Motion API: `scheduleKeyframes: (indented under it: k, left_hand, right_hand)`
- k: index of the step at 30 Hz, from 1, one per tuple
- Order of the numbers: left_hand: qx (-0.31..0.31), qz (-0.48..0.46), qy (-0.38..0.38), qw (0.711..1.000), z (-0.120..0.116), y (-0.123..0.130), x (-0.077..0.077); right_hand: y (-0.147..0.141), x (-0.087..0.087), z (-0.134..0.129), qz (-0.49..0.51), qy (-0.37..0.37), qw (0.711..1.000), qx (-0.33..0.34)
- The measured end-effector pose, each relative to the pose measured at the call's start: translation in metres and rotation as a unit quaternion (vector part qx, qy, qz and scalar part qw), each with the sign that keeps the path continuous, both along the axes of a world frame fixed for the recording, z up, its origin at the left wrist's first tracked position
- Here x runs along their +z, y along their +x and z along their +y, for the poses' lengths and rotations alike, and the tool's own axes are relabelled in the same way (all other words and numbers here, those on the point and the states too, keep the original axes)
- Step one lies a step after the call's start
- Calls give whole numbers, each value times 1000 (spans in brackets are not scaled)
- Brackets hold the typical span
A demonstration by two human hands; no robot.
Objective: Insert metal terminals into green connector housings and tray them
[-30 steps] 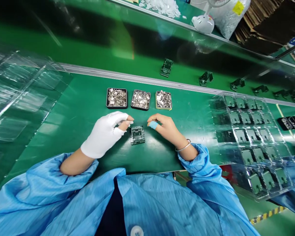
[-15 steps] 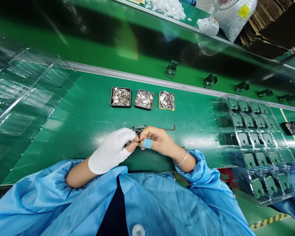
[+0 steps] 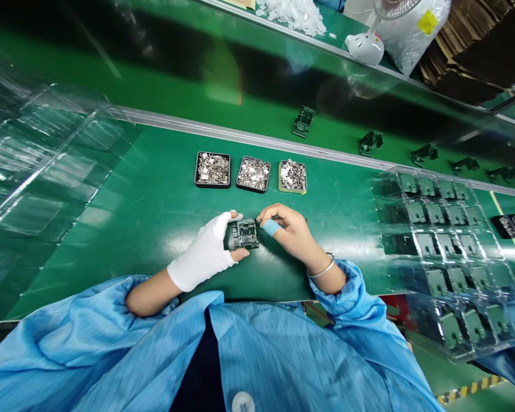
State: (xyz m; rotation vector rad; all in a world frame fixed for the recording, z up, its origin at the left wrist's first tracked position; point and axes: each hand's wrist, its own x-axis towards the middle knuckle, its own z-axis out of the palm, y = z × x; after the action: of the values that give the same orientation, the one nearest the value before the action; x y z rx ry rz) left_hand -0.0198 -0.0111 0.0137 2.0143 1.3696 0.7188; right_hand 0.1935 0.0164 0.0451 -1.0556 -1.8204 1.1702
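Across the middle of the frame lies the green tabletop (image 3: 124,217), with a clear blister tray (image 3: 446,252) of dark parts at the right and three small trays of metal clips (image 3: 251,173) above centre. At centre, the gloved left hand (image 3: 206,254) grips a small dark frame part (image 3: 244,234) between thumb and fingers, while the bare right hand (image 3: 289,232) pinches its right edge.

One small dark grey-green plastic frame part (image 3: 244,234), roughly square with open cut-outs, sits at frame centre, face up and slightly tilted, just above the green mat, below the middle metal-filled tray.
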Motion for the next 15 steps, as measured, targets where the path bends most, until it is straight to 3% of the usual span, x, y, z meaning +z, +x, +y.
scheduleKeyframes:
  k: [5,11,15]
  left_hand:
    - [-11,-15,9,1000,0,5,-3]
    - [-20,14,-37,999,-5,5,-4]
    - [-27,4,-45,999,-5,4,-7]
  right_hand:
    - [-9,-9,-5,-72,144,986,46]
    - [-15,-17,-9,-111,150,980,71]
    - [-14,-18,-9,-105,161,980,42]
